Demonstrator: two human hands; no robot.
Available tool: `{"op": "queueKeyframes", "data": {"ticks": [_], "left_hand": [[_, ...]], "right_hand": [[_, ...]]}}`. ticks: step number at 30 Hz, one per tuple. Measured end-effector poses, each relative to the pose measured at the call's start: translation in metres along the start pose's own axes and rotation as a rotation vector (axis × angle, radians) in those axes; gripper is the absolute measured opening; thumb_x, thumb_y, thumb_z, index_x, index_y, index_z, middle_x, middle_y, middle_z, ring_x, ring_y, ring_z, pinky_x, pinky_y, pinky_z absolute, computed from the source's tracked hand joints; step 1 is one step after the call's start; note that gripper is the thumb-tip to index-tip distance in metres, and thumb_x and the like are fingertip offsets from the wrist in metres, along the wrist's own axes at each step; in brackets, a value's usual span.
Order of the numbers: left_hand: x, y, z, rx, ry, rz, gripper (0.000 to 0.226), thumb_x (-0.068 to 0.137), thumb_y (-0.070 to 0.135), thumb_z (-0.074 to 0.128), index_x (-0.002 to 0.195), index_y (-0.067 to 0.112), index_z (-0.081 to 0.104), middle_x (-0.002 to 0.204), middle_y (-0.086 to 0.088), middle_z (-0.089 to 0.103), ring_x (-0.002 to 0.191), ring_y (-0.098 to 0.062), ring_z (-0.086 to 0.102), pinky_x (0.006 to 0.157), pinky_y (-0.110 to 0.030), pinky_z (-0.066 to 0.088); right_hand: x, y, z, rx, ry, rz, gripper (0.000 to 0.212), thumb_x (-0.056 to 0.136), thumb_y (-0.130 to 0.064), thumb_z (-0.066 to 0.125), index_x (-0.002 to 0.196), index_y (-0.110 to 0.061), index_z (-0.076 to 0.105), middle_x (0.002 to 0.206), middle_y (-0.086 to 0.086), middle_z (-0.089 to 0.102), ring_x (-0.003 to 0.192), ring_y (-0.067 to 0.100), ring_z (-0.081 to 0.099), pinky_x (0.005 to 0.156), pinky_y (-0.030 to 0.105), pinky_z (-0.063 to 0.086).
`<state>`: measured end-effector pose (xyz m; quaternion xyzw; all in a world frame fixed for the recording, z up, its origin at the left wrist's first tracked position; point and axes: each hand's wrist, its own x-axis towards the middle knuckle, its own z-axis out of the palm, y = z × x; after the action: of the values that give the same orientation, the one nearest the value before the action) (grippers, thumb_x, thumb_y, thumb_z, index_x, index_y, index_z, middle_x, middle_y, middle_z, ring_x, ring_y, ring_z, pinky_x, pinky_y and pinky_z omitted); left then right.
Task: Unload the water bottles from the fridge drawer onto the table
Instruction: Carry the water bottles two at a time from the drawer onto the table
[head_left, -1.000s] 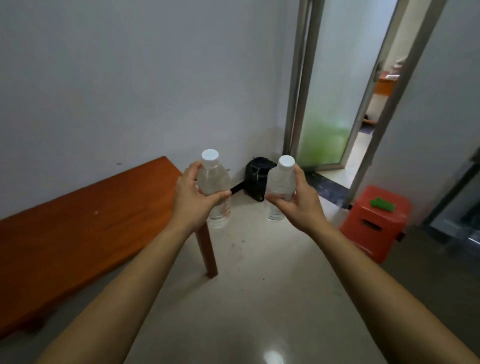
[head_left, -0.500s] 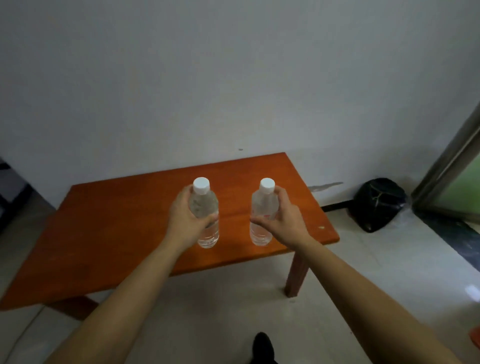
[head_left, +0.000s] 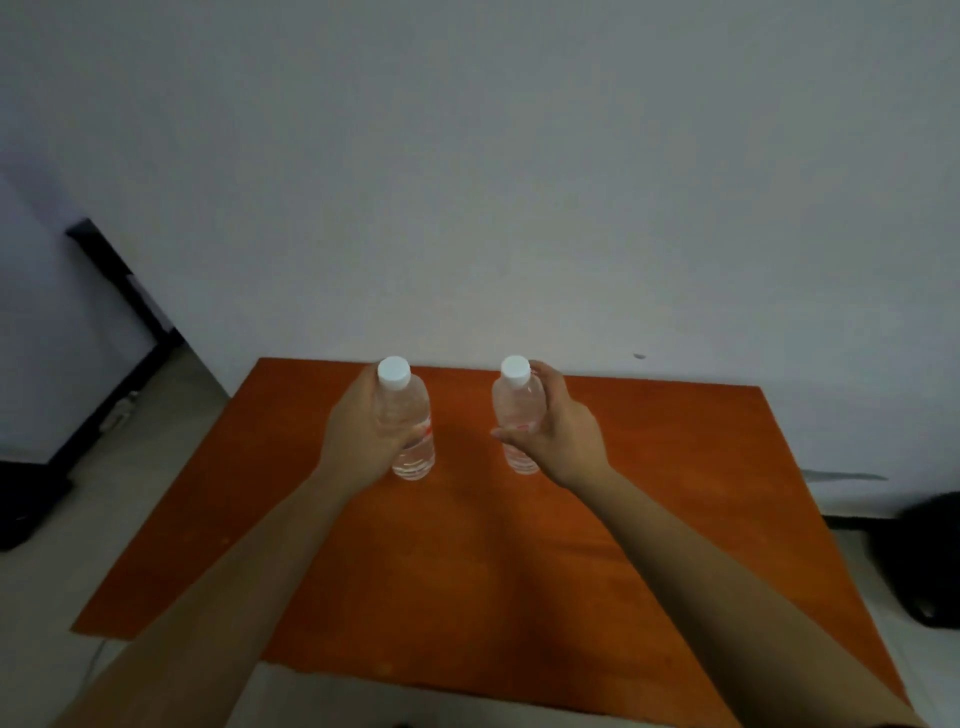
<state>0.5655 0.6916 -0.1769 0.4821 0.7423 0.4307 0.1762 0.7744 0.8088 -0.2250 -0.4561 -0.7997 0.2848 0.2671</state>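
Filling the upper view is the pale wall (head_left: 467, 182), and below it the whole orange table (head_left: 675, 545) now lies square in front of the person. A second ago only its corner showed beside a doorway, and half a second ago it sat farther off at an angle. So the person has turned and walked up to the table, and both arms now reach over its near edge. A black bag (head_left: 924, 561) sits on the floor at the right.

The left hand (head_left: 358, 441) is wrapped round the left bottle (head_left: 410, 421), and the right hand (head_left: 556, 441) grasps the right bottle (head_left: 511, 410) the same way. Both bottles are upright, well apart from each other, over the far half of the tabletop. Whether their bases touch the wood cannot be told. Their white caps (head_left: 393, 372) stand clear of the fingers.

The carrying looks all but done. Lowering both bottles and letting go seems to be what is left for this pair.
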Motion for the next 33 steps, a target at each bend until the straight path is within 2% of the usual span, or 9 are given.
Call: {"op": "queueKeyframes", "data": {"ticks": [3,6,10,14,19,23,26,29,33], "left_hand": [[0.051,-0.041,-0.011,0.01,-0.013,0.006,0.057,0.07,0.013,0.087,0.113,0.029,0.053,0.103,0.014,0.063,0.1,-0.011,0.062,0.081,-0.025,0.048],[0.107,-0.089,-0.017,0.013,-0.047,-0.004,0.059,0.071,0.018,0.087,0.12,0.025,0.056,0.115,0.008,0.065,0.106,-0.016,0.064,0.09,-0.039,0.053],[0.181,-0.139,-0.023,0.033,-0.127,0.018,0.06,0.073,0.02,0.085,0.126,0.02,0.055,0.121,0.001,0.064,0.109,-0.019,0.062,0.092,-0.04,0.052],[0.24,-0.175,-0.021,0.071,-0.19,0.042,0.065,0.069,0.013,0.088,0.127,0.013,0.056,0.126,-0.004,0.055,0.106,-0.011,0.052,0.093,-0.029,0.043],[0.29,-0.208,-0.008,0.084,-0.252,0.012,0.073,0.065,0.01,0.089,0.129,0.014,0.056,0.127,-0.005,0.051,0.11,-0.012,0.05,0.094,-0.022,0.037],[0.32,-0.224,0.005,0.104,-0.295,-0.031,0.074,0.071,0.011,0.087,0.136,0.013,0.052,0.136,-0.008,0.042,0.119,-0.02,0.051,0.107,-0.031,0.041],[0.339,-0.233,0.015,0.104,-0.325,-0.029,0.07,0.075,0.014,0.084,0.137,0.014,0.051,0.138,-0.009,0.039,0.123,-0.026,0.052,0.11,-0.038,0.043],[0.353,-0.237,0.025,0.059,-0.298,-0.019,0.068,0.08,0.016,0.081,0.139,0.016,0.049,0.139,-0.008,0.038,0.124,-0.024,0.05,0.11,-0.034,0.042],[0.361,-0.248,0.03,0.045,-0.272,0.03,0.078,0.079,0.01,0.081,0.146,0.021,0.041,0.14,-0.008,0.038,0.124,-0.019,0.049,0.107,-0.024,0.039]], "right_hand": [[0.048,-0.007,0.036,-0.041,-0.019,0.05,0.105,0.07,-0.06,0.08,0.153,-0.026,0.027,0.141,0.003,0.057,0.12,0.028,0.06,0.089,0.041,0.053],[0.089,-0.012,0.074,-0.055,-0.019,0.112,0.094,0.068,-0.054,0.084,0.145,-0.026,0.039,0.135,0.002,0.061,0.117,0.027,0.061,0.088,0.037,0.051],[0.139,-0.016,0.128,-0.035,0.02,0.227,0.095,0.064,-0.048,0.088,0.143,-0.023,0.041,0.142,0.004,0.051,0.125,0.027,0.053,0.097,0.042,0.047],[0.191,-0.017,0.178,-0.052,0.02,0.337,0.095,0.064,-0.05,0.087,0.143,-0.026,0.039,0.139,0.004,0.056,0.123,0.029,0.056,0.096,0.047,0.052],[0.244,-0.012,0.23,0.077,0.05,0.459,0.086,0.068,-0.04,0.088,0.137,-0.021,0.04,0.125,0.003,0.062,0.113,0.028,0.061,0.089,0.045,0.055],[0.275,-0.007,0.259,0.126,0.071,0.454,0.079,0.072,-0.036,0.085,0.136,-0.019,0.041,0.12,0.0,0.061,0.105,0.021,0.06,0.081,0.039,0.055],[0.293,-0.006,0.271,0.171,0.067,0.411,0.073,0.075,-0.032,0.082,0.135,-0.02,0.042,0.12,-0.003,0.06,0.106,0.019,0.06,0.08,0.034,0.052],[0.303,-0.005,0.28,0.193,0.065,0.376,0.076,0.078,-0.036,0.08,0.141,-0.023,0.039,0.132,0.001,0.057,0.116,0.021,0.058,0.091,0.041,0.053],[0.311,-0.005,0.287,0.14,0.054,0.351,0.084,0.083,-0.03,0.078,0.151,-0.026,0.028,0.142,0.006,0.052,0.127,0.026,0.052,0.097,0.045,0.052]]}}
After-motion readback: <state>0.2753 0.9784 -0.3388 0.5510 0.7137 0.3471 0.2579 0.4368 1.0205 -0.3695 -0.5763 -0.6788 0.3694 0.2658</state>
